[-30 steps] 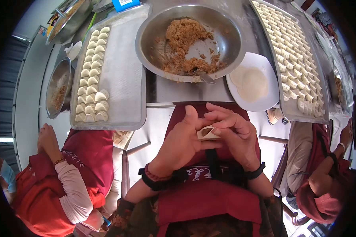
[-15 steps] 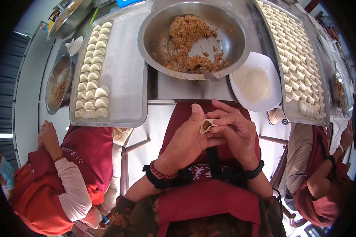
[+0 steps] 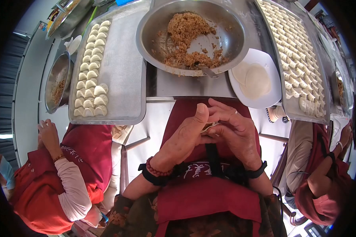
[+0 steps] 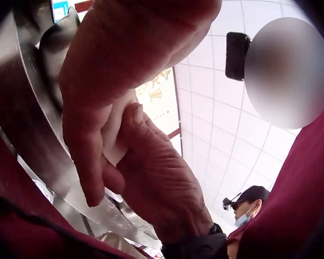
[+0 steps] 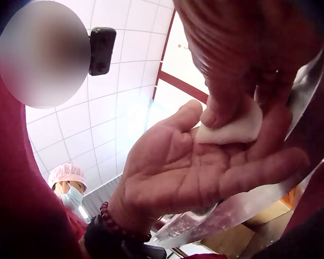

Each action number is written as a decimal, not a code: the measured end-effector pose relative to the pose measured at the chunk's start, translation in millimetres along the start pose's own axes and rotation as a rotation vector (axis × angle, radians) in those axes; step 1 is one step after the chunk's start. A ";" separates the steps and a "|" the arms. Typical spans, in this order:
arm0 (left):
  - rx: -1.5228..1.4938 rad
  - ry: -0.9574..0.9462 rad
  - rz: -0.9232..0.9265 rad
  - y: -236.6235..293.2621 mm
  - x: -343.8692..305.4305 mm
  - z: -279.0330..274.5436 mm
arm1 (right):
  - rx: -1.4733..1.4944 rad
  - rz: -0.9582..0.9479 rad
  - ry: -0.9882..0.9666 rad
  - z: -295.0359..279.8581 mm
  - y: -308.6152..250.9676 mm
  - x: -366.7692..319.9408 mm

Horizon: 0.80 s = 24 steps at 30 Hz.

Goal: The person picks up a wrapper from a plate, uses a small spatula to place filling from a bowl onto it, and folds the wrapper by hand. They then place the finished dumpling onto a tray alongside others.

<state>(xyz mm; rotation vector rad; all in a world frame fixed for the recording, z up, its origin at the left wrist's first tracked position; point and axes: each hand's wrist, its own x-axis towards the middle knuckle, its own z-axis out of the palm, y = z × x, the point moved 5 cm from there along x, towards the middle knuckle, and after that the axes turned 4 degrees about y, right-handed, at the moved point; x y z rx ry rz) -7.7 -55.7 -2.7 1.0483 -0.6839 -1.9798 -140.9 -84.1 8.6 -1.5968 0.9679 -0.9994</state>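
Over the lap, both hands meet at a small filled dumpling, largely hidden by fingers in the head view. My left hand is held out flat with the thumb raised, and the dumpling lies against its straight fingers. The right hand pinches the dumpling's edge between thumb and curled fingers. Seen from the right wrist, the white dough shows a smooth curved side under the right thumb. The left wrist view shows the same dough between the two hands.
Ahead stands a steel bowl of brown filling with a spoon. A plate of round wrappers is right of it. Trays of dumplings lie at left and right. Seated people flank both sides, one in a red apron.
The dumpling has gone from a wrapper with its opening and filling showing to one mostly covered by my fingers. My right fingers have moved along its edge; the left hand stays beneath.
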 end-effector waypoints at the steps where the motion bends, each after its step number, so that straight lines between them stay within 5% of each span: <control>1: 0.013 0.009 0.004 2.4 -0.8 1.4 | -0.005 -0.018 0.003 -0.2 0.6 0.1; 10: -0.638 -0.081 -0.105 -21.2 7.0 0.1 | 0.132 -0.085 0.177 -1.3 5.7 -3.1; 17: -0.630 -0.079 -0.068 -19.7 7.5 -1.6 | 0.082 0.056 0.239 1.6 1.4 -1.8; 24: -0.436 -0.040 -0.113 -20.3 6.9 -7.4 | -0.093 -0.118 0.099 -1.2 -2.5 -0.8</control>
